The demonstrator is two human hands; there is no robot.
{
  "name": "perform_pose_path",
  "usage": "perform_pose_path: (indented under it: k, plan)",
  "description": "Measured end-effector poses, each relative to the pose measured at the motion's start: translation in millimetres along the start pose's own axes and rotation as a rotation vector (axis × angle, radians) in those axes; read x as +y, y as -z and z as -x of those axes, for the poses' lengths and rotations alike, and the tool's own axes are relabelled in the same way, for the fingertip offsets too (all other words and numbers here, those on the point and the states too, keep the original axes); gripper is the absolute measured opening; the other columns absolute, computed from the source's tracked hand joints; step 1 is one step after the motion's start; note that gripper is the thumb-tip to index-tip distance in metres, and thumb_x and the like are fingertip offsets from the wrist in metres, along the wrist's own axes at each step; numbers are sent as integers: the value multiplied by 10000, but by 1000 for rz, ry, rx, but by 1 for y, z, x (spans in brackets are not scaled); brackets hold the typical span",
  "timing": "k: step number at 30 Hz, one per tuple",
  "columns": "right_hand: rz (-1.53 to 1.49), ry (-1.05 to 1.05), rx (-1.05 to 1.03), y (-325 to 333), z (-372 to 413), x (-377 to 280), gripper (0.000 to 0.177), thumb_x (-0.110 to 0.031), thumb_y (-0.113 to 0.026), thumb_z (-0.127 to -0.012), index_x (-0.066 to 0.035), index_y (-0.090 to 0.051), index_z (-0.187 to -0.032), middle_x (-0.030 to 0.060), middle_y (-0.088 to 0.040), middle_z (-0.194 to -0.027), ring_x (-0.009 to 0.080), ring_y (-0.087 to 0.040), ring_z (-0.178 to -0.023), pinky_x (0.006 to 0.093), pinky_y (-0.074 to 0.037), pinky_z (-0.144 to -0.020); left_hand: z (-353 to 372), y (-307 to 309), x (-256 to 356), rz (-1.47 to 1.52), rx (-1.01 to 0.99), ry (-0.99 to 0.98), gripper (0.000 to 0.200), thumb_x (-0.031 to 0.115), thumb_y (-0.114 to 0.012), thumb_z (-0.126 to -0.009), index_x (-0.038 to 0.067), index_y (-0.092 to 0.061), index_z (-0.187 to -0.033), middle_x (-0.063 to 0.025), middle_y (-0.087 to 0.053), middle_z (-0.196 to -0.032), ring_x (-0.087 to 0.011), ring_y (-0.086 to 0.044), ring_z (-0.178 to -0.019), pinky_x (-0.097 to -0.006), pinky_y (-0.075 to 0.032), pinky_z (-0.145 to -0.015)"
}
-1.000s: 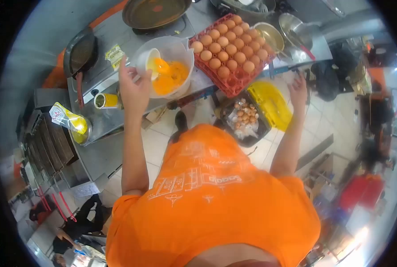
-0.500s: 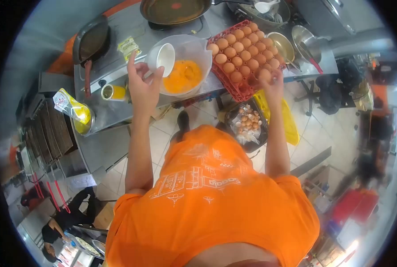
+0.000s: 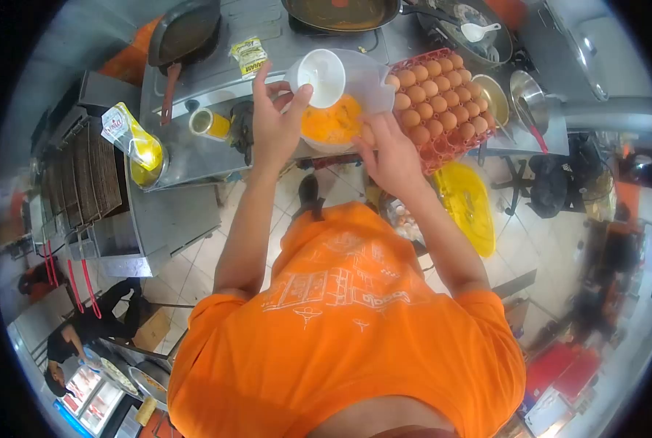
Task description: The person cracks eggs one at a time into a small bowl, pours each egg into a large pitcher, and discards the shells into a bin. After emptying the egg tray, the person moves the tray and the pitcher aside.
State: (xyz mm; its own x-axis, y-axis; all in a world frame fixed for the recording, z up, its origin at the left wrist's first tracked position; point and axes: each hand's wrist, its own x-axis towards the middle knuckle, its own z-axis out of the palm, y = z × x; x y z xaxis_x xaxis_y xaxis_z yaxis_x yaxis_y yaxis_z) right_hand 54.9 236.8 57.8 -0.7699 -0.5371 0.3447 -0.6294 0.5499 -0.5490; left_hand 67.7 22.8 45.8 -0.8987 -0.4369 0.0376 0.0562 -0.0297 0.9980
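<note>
My left hand point(image 3: 278, 120) grips a small white bowl point(image 3: 321, 77), tilted over a large translucent bowl point(image 3: 375, 73) that holds orange-yellow egg yolks point(image 3: 332, 120). At the right rim of the large bowl, my right hand point(image 3: 393, 155) has its fingers closed around a brown egg point(image 3: 368, 134), which they partly hide. Just right of the bowl sits a red tray point(image 3: 437, 155) with rows of brown eggs; some cells at its near side hold none.
Pans point(image 3: 183, 33) and a second pan point(image 3: 340, 14) are at the back. A yellow jar point(image 3: 210, 124) and a yellow pouch point(image 3: 132, 135) stand left. Metal bowls point(image 3: 528, 91) are right. A yellow bag point(image 3: 468, 208) hangs below the tray. A person point(image 3: 66, 343) is at lower left.
My right hand has moved left from the egg tray to the large bowl with an egg. My left hand still holds the white bowl. The whole view has shifted.
</note>
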Motion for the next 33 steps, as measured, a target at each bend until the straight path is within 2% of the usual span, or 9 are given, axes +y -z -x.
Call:
perform_pose_path:
  k: [4, 6, 9, 10, 13, 14, 21, 23, 33]
  plan:
    - [-260, -151, 74, 23, -11, -3, 294, -155, -665, -935, -54, -543, -1183, 61, -559, -869, 207, -598, -725, 338, -489, -586, 5, -14, 6, 104, -68, 113, 767, 208, -712, -931, 45, -247, -1520, -121, -501, -1170, -212, -606, -1097, -340, -584, -893]
    - [-856, -595, -98, 49, -20, -5, 293, -166, -662, -947, -52, -539, -1187, 24, -576, -872, 166, -574, -737, 313, -489, -605, 9, -29, 13, 151, -117, 201, 756, 218, -708, -934, 49, -256, -1517, -113, -510, -1157, -209, -606, -1090, -339, -587, -890]
    - [-877, -485, -157, 82, -36, 1, 312, -181, -669, -945, -47, -534, -1192, 22, -608, -948, 173, -589, -812, 322, -507, -690, 14, -56, 12, 264, -230, 294, 728, 248, -697, -943, 61, -279, -1508, -102, -533, -1144, -191, -606, -1055, -341, -596, -878]
    - [-555, -325, -114, 87, -41, 6, 331, -226, -658, -958, -41, -526, -1198, 86, -638, -1002, 209, -615, -885, 343, -510, -781, 18, -66, 21, 313, -281, 354, 716, 243, -688, -951, 66, -276, -1510, -103, -538, -1147, -190, -602, -1065, -352, -594, -889]
    - [-206, -115, -71, 101, -44, 13, 359, -261, -640, -977, -61, -512, -1245, 49, -597, -993, 131, -590, -834, 265, -488, -697, 23, -89, 16, 392, -391, 404, 694, 232, -665, -968, 70, -266, -1512, -107, -545, -1171, -195, -599, -1096, -375, -589, -911]
    - [-140, -143, -122, 111, -44, 10, 384, -289, -623, -986, -34, -502, -1246, 112, -618, -1039, 212, -625, -942, 328, -506, -824, 24, -96, 13, 415, -431, 396, 683, 227, -651, -977, 68, -258, -1513, -110, -547, -1191, -201, -599, -1118, -388, -585, -923]
    - [23, -190, -153, 141, -37, 14, 361, -295, -574, -1005, -31, -495, -1238, 204, -644, -1053, 330, -654, -968, 396, -505, -837, 36, -127, 11, 531, -549, 458, 675, 205, -623, -992, 60, -224, -1516, -101, -544, -1195, -211, -599, -1141, -400, -568, -954]
    - [132, -111, -98, 145, -34, 19, 371, -328, -578, -1000, -27, -472, -1187, 243, -675, -872, 445, -658, -901, 495, -506, -731, 40, -132, 12, 523, -560, 482, 679, 204, -616, -994, 47, -207, -1513, -105, -540, -1199, -211, -604, -1130, -399, -568, -954]
    - [317, -183, -151, 170, -21, 20, 374, -375, -556, -1007, -51, -455, -1165, 267, -670, -808, 486, -648, -836, 544, -505, -689, 55, -152, 15, 484, -602, 508, 729, 204, -625, -984, 27, -165, -1521, -139, -521, -1278, -215, -604, -1140, -395, -571, -949]
